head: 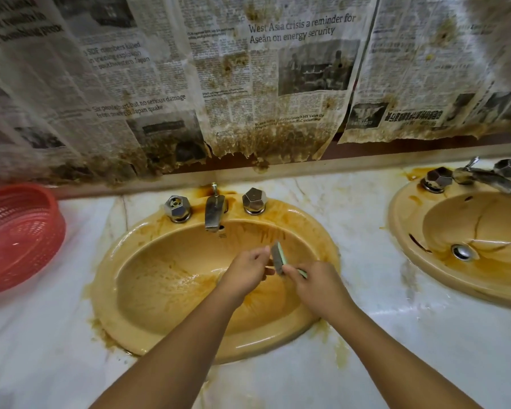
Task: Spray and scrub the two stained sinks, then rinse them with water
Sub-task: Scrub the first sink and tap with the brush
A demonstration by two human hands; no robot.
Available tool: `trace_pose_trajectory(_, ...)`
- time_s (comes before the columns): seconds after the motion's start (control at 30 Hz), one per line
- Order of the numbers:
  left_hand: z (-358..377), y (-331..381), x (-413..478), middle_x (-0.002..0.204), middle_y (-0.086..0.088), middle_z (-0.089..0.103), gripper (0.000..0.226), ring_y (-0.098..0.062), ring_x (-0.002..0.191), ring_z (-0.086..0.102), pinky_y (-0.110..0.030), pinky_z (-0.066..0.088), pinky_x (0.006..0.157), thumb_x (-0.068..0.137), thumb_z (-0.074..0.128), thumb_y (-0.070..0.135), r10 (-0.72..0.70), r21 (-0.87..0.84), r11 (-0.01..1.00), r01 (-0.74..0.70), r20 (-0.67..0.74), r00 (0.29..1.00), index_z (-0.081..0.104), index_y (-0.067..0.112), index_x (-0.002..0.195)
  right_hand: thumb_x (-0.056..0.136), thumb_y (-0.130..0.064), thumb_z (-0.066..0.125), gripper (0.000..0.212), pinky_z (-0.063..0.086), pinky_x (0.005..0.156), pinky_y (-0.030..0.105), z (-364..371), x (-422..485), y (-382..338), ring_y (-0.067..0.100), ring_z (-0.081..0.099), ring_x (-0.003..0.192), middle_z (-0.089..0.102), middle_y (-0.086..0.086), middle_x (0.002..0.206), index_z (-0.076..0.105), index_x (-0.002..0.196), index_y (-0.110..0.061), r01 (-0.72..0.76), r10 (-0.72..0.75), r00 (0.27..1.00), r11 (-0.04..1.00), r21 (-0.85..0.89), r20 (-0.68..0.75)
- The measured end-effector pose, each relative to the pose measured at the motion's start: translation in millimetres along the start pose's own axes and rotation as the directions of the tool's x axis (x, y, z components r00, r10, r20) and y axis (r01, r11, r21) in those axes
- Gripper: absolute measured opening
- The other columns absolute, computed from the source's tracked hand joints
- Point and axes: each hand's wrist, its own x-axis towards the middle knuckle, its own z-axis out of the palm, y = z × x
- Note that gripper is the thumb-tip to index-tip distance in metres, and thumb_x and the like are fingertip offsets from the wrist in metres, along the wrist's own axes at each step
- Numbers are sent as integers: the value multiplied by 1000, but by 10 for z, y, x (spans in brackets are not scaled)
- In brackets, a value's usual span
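Note:
A yellow oval sink (160, 320) streaked with brown stains lies in front of me, with a chrome tap (214, 212) and two faceted knobs behind the bowl. Above the bowl's right half both hands hold a small scrub sponge (278, 258), grey on one face and green on the other, standing on edge. My left hand (248, 273) pinches its left side and my right hand (319, 286) pinches its lower end. A second stained yellow sink (407, 231) with its own tap sits at the far right, partly cut off by the frame.
A red plastic basket (18, 237) stands on the white marble counter (366, 335) at the left. Stained newspaper sheets (248, 84) hang over the wall behind both sinks. Brown grime rings the near sink's rim on the counter.

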Motion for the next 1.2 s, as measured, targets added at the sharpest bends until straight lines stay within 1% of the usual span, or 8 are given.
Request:
trace_pose_trajectory(0.17,-146,22,-292,110,-9,76,41,-23,104,73,-44,54,95,108,45,45,-98,-473,872,123,77,992,67,14,124,104,-38,56,27,51,73,35,183,26,-173,7,66,76,75,-7,82,78,97,-25,94,-94,996,988,125,-6)
trace_pose_trajectory(0.27,-244,-15,-406,106,-6,76,31,-19,97,72,-40,49,88,106,52,38,-75,-557,826,87,45,996,66,15,121,106,-34,55,25,45,68,31,252,22,-229,2,61,71,67,-12,73,75,91,-29,121,-126,992,981,153,19)
trace_pose_trajectory(0.37,-296,-49,-494,101,-2,75,24,-14,89,69,-33,47,74,102,60,37,-63,-595,802,46,-7,998,66,16,114,105,-32,55,25,49,86,35,317,5,-248,10,63,94,72,-6,97,78,102,-22,182,-183,983,977,108,3)
trace_pose_trajectory(0.6,-305,-63,-706,98,-5,73,26,-14,82,65,-28,44,63,97,69,33,-33,-626,777,-70,-151,988,60,14,112,103,-33,60,19,53,83,29,317,-104,-375,5,64,91,72,-11,99,76,106,-24,209,-211,977,965,156,-3)
trace_pose_trajectory(0.8,-323,6,-960,99,-9,72,39,-20,86,63,-33,45,68,90,76,35,18,-605,778,-168,-246,969,59,12,117,98,-46,63,18,55,80,27,230,-242,-515,4,66,87,74,-15,91,75,99,-34,182,-204,979,927,328,32)
trace_pose_trajectory(0.97,-250,97,-1215,100,-12,71,41,-23,88,64,-40,46,77,87,80,36,42,-563,795,-226,-320,947,62,11,115,94,-46,70,12,61,79,37,158,-308,-561,9,69,82,74,-11,86,73,94,-34,159,-211,976,868,470,58)
trace_pose_trajectory(1.1,-141,204,-1468,95,-4,74,33,-17,86,68,-33,47,71,91,74,33,67,-484,839,-250,-364,929,65,14,117,95,-38,71,10,62,74,33,56,-439,-558,14,72,77,76,-3,85,74,96,-28,126,-212,973,821,557,91)
trace_pose_trajectory(1.2,-51,234,-1650,101,0,77,28,-16,97,72,-30,47,73,96,71,34,98,-336,912,-234,-376,921,67,28,123,96,-35,71,12,61,71,28,-25,-519,-545,15,74,75,77,-2,84,74,99,-24,89,-202,972,791,605,120)
